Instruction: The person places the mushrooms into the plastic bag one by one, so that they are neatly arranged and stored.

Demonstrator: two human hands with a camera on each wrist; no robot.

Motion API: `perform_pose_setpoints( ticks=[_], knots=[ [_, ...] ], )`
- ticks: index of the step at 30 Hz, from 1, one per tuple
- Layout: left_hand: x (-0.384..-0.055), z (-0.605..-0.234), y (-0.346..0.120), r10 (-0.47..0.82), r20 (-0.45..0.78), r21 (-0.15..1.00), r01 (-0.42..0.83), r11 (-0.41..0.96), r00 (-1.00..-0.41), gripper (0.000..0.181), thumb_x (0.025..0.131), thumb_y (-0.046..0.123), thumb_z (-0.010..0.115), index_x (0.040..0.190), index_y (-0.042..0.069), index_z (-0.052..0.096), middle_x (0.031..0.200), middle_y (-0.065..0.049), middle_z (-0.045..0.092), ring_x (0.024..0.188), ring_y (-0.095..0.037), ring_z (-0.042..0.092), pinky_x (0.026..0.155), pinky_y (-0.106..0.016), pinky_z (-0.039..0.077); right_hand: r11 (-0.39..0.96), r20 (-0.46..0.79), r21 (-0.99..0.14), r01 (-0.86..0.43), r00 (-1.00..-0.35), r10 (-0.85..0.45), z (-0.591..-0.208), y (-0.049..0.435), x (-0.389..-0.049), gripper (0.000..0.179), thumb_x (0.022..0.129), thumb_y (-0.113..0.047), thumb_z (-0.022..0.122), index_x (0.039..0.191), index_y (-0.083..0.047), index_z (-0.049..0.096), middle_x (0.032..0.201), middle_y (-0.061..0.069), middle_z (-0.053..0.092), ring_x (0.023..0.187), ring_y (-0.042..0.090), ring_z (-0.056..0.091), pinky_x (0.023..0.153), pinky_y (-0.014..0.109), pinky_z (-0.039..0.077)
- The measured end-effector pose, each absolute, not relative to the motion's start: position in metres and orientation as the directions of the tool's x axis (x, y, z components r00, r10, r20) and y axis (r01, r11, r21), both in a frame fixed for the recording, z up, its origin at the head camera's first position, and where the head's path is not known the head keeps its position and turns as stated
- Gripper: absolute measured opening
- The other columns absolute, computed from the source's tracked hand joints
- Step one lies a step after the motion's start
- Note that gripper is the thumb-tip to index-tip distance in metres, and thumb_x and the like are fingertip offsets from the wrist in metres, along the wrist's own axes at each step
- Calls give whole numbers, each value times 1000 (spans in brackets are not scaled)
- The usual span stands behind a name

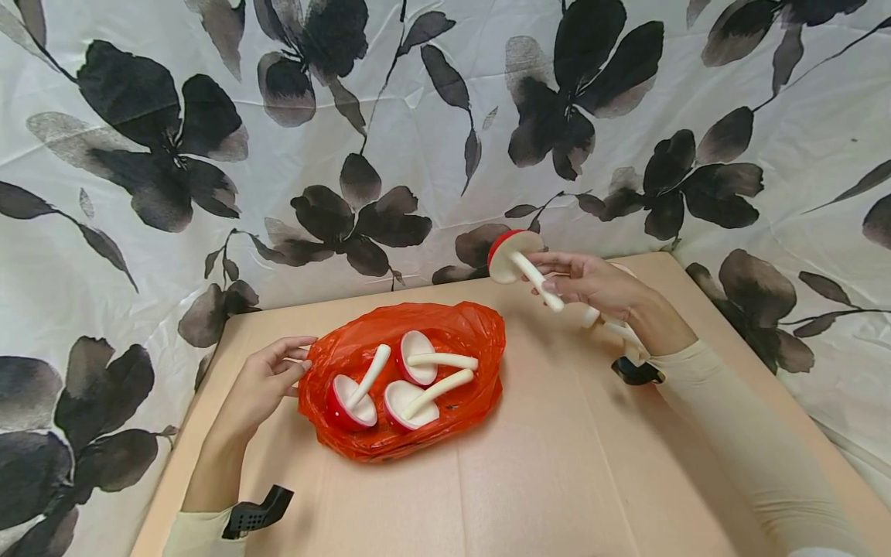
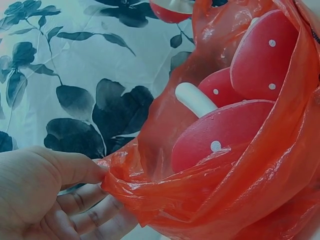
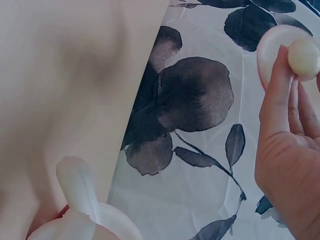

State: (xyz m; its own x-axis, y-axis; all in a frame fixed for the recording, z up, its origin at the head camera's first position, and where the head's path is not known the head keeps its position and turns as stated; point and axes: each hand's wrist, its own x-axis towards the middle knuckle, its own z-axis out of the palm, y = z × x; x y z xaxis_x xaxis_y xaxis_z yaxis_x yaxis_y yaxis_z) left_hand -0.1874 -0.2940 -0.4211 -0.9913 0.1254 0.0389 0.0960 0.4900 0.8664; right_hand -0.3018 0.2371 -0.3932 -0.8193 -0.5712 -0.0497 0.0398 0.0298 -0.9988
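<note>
My right hand [image 1: 592, 286] pinches a toy mushroom [image 1: 515, 255] by its white stem, above the far right of the table. Its red cap faces left, with the pale underside showing. Red and crumpled, an open plastic bag [image 1: 473, 325] lies left of the table's middle. Three mushrooms with white-dotted red caps rest in it, one of them a mushroom [image 2: 225, 130] close to the bag's near rim in the left wrist view. With thumb and fingers, my left hand [image 1: 267, 379] pinches the bag's left edge.
More mushrooms [image 3: 77, 185] lie on the light wooden table [image 1: 529, 464] beneath my right wrist, partly hidden in the head view. A white cloth [image 1: 445, 155] with dark flowers hangs behind the table and along its sides.
</note>
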Motion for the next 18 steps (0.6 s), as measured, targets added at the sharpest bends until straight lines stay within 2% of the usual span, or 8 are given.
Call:
perform_pose_setpoints(
  ticks=[8,14,18],
  knots=[
    [-189,-421,-291,119,36,869,89,486,-992,38,102,7,56,140,4,55,121,-24,63,96,-25,72,71,-34,63,64,-83,-996,56,-811,-579,-389,235,-305,60,99,-8,65,155,-11,43,149,16,48,120,25,65,92,37,59],
    [-190,-421,-290,110,33,870,83,486,-993,38,103,7,56,141,4,55,121,-24,63,96,-24,71,72,-34,63,58,-61,-998,32,-794,-605,-386,232,-309,62,99,-5,63,156,-9,39,148,19,48,124,27,62,92,34,59],
    [-191,-421,-289,99,27,869,73,489,-995,39,103,8,55,141,6,55,121,-23,63,97,-25,71,73,-34,63,80,-49,-997,-1,-788,-614,-384,230,-313,62,99,-8,64,156,-9,40,146,19,51,121,25,64,92,33,58]
  ],
)
